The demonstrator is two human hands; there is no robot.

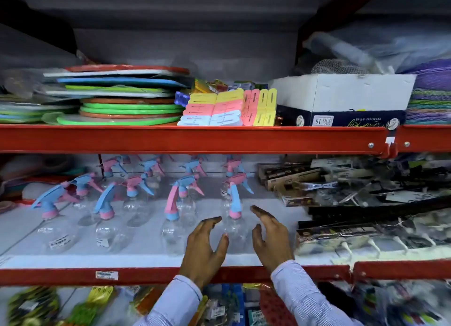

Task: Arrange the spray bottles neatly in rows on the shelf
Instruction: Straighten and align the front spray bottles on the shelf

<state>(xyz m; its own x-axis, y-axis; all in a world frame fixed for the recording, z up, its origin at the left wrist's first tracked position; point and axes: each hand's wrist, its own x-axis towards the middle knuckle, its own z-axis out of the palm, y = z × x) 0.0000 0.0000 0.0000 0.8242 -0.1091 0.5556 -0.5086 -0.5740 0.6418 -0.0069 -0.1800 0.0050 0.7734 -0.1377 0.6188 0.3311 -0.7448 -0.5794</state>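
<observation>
Several clear spray bottles with pink and blue trigger heads stand in rows on the white shelf (146,257). The front-right bottle (234,225) stands upright between my two hands. My left hand (205,247) is on its left side, fingers spread and curved, not touching it as far as I can tell. My right hand (268,238) is on its right side, also spread, with a small gap to the bottle. The front row also holds a bottle with a pink trigger (172,228), another one (107,230) and a leftmost one (55,230). More bottles stand behind.
Black packaged goods (353,203) crowd the right side of the same shelf. The red shelf beam (219,137) runs just above the bottles. The upper shelf holds stacked mats (122,101), pastel pegs (229,111) and a white box (341,98). Packets fill the shelf below.
</observation>
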